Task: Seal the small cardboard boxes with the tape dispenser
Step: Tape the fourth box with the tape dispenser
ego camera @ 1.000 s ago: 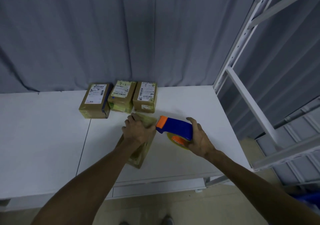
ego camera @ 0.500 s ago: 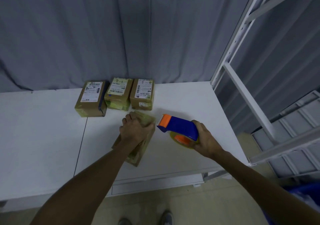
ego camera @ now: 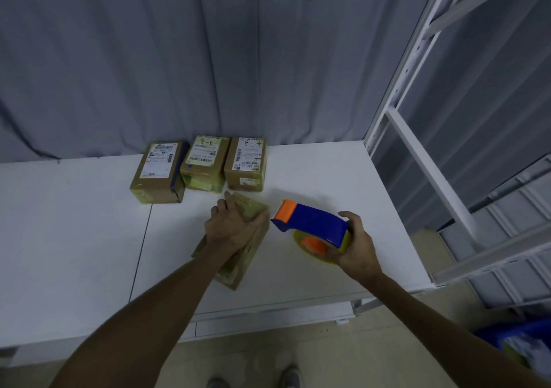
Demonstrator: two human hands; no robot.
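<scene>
The right hand [ego camera: 356, 247] grips the rear of the blue-and-orange tape dispenser [ego camera: 310, 223], fingers wrapped tighter than a second ago, when they lay looser along it. The dispenser's orange nose stays just beside the cardboard box [ego camera: 238, 265], which lies slantwise near the front edge of the white table [ego camera: 74, 238]. The left hand [ego camera: 235, 226] holds it palm-down, fingers curled over the far end. Three labelled boxes [ego camera: 205, 161] sit in a row behind. A grey curtain [ego camera: 179, 59] backs the table and a white rack frame [ego camera: 417, 137] stands on the right.
</scene>
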